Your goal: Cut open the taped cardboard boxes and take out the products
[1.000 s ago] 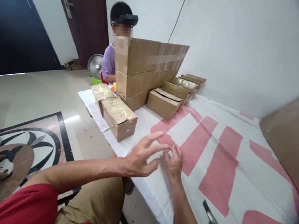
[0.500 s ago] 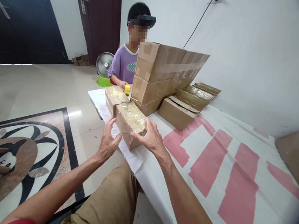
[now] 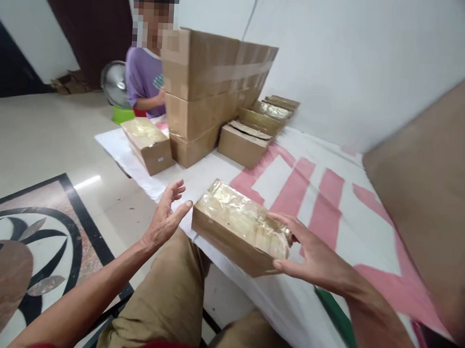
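Observation:
A cardboard box (image 3: 237, 223) with clear plastic over its top and pale contents lies near the table's front edge. My right hand (image 3: 298, 250) grips its right end, thumb on the near side and fingers on the far side. Off the box's left end, my left hand (image 3: 170, 212) hovers with its fingers apart, the thumb tip close to the box corner. A similar plastic-topped box (image 3: 151, 151) sits farther back on the left. Beside it rises a stack of taped cardboard boxes (image 3: 209, 100).
Several opened boxes (image 3: 244, 146) stand in a row right of the stack. A white and pink cloth (image 3: 294, 193) covers the table. A large brown cardboard piece (image 3: 430, 179) is at the right. A person in a purple shirt (image 3: 142, 76) stands behind the stack, near a fan (image 3: 114, 84).
The nearer box has come away from the other one, towards me and to the right, and turned. My left hand is now apart from it. The view has shifted right.

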{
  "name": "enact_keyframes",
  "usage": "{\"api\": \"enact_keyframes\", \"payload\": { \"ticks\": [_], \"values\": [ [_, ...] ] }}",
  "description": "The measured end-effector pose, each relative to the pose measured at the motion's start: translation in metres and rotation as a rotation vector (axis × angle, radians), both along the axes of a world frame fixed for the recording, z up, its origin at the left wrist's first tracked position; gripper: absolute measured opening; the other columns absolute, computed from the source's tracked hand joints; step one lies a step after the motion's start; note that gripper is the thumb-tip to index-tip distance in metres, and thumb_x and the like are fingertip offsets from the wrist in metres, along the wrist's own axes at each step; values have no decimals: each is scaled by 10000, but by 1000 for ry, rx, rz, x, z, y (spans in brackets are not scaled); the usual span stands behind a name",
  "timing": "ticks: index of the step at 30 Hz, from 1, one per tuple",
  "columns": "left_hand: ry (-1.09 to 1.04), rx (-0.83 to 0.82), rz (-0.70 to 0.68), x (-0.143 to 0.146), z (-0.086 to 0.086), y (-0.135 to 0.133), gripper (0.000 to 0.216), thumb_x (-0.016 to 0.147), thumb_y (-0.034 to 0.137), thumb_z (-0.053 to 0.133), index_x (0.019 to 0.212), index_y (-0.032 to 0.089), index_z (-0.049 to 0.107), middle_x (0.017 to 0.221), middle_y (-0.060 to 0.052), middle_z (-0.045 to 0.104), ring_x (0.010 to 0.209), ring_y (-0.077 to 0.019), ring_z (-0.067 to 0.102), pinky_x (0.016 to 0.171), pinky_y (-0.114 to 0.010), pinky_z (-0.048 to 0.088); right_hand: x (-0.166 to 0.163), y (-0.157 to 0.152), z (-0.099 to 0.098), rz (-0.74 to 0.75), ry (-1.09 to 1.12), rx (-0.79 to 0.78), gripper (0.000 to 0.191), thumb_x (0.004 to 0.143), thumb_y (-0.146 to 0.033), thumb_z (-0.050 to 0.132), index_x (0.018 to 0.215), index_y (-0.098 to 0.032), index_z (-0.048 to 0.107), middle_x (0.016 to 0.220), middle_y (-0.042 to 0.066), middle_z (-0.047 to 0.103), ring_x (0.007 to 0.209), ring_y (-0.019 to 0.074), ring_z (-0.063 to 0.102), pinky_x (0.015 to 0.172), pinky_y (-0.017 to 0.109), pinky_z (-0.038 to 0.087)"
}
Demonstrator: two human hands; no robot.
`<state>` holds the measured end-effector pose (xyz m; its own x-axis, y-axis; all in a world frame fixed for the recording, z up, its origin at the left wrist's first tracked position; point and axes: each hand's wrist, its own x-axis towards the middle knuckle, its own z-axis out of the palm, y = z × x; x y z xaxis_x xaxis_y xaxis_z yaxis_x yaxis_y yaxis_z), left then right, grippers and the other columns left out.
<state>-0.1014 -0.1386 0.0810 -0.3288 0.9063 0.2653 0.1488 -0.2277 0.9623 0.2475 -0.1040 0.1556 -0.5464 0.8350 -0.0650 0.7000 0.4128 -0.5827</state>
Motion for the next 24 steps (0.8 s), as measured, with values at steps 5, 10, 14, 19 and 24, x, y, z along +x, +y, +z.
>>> {"api": "enact_keyframes", "payload": {
  "ticks": [5, 10, 14, 19, 24],
  "values": [
    [-105, -108, -336, 77, -10, -14, 661, 902, 526, 690, 1462, 207, 545, 1446, -164, 646, 1325, -337, 632, 1151, -543, 479, 84, -59, 3, -73, -51, -14, 945, 752, -510, 834, 1598, -308, 465, 1672, 134, 468, 1535, 390, 455, 1209, 551, 458],
    [-65, -135, -245, 117, -15, -32, 568, 944, 510, 604, 1425, 209, 608, 1476, -130, 630, 1410, -347, 560, 1194, -538, 432, 123, -108, -25, -523, 195, 78, 714, 888, -657, 683, 1480, -269, 588, 1534, 157, 613, 1310, 334, 668, 1073, 478, 573],
    [-57, -138, -229, 118, -15, -37, 598, 919, 526, 626, 1426, 210, 610, 1412, -129, 666, 1362, -346, 592, 1149, -535, 473, 134, -131, -81, -681, 32, 168, 487, 950, -605, 563, 1211, -222, 711, 1184, 142, 784, 1050, 330, 745, 906, 494, 617],
    [-87, -28, -217, 113, -11, -25, 537, 930, 469, 607, 1409, 226, 615, 1400, -122, 680, 1333, -322, 611, 1132, -523, 487, 126, -126, -135, -553, -330, 393, 445, 1005, -451, 404, 1143, -161, 712, 1044, 195, 771, 966, 394, 720, 830, 566, 583],
    [33, 95, -344, 110, 5, -3, 442, 852, 333, 636, 1278, 267, 732, 1593, -80, 546, 1501, -353, 467, 1224, -528, 397, 121, -123, -138, -552, -332, 462, 397, 1027, -370, 369, 1170, -179, 686, 975, 154, 760, 900, 346, 721, 799, 509, 602]
  ]
}}
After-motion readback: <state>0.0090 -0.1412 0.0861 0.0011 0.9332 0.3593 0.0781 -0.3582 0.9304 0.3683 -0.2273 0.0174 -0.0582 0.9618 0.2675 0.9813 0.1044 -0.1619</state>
